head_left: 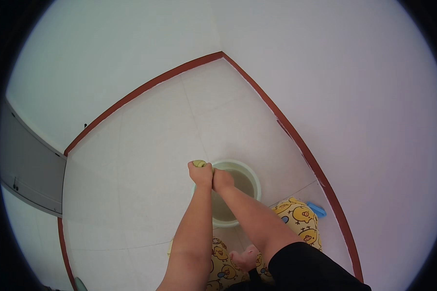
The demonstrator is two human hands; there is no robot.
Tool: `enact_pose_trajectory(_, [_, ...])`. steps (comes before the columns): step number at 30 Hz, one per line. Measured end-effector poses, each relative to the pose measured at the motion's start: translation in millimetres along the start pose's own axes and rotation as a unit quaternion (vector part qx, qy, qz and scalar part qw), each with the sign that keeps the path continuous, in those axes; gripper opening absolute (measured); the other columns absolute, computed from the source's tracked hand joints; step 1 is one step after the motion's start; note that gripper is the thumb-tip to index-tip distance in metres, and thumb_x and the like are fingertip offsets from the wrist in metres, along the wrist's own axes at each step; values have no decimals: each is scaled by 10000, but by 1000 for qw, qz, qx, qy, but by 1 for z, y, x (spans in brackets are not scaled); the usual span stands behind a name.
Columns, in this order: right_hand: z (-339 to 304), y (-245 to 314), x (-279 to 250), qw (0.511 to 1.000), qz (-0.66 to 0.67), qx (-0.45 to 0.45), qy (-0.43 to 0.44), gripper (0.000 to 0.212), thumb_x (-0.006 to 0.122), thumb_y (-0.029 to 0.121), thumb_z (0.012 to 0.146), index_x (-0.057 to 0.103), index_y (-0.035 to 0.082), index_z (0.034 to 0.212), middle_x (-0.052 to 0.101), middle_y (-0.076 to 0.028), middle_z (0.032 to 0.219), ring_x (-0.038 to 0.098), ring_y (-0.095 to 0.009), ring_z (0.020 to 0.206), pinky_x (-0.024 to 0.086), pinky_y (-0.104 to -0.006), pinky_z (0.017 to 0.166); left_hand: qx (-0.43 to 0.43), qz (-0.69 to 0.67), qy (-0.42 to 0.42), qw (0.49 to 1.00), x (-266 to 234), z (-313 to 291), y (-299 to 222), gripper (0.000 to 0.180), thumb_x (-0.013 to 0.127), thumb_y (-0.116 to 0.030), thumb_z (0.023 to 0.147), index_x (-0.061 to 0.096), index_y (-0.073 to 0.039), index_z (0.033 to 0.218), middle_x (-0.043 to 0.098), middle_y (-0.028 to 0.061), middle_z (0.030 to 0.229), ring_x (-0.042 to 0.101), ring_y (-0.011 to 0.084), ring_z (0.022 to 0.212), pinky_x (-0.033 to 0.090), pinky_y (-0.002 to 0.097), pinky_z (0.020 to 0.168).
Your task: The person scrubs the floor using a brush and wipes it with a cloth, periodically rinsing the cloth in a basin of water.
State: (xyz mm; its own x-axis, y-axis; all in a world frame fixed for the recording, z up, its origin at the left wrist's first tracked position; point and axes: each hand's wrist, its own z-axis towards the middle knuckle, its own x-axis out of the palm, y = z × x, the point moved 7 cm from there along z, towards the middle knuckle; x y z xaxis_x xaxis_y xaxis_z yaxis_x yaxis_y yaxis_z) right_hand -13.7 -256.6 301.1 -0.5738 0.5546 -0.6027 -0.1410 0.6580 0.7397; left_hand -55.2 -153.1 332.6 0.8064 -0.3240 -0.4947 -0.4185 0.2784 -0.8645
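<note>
Both my arms reach forward over a pale green basin that stands on the floor with cloudy, greyish-brown water in it. My left hand is closed around a bunched yellow-green cloth, part of which sticks out above the fingers. Pressed up beside it, my right hand is also closed, apparently on the same cloth; its fingers are mostly hidden. The two hands are above the basin's far left rim.
Yellow duck-print fabric covers my knees near the basin. Between them shows bare skin, hand or foot unclear. A blue object lies by the right wall. Red-brown skirting edges the pale tiles; a grey door stands left.
</note>
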Motion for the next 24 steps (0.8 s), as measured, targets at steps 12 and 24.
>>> enact_pose_trajectory(12, [-2, 0, 1, 1000, -10, -9, 10, 268, 478, 233, 809, 595, 79, 996, 619, -160, 1005, 582, -334, 940, 470, -424, 780, 15, -2, 16, 1000, 2, 1, 3, 433, 654, -91, 606, 465, 10, 983, 579, 183, 877, 581, 323, 816, 467, 383, 752])
enact_pose_trajectory(24, [-4, 4, 3, 999, -28, -27, -6, 219, 516, 212, 769, 642, 75, 884, 639, -158, 920, 602, -331, 877, 484, -417, 740, 48, 29, 41, 998, -1, 0, -4, 410, 638, -77, 617, 457, 6, 976, 578, 182, 876, 578, 331, 818, 467, 389, 745])
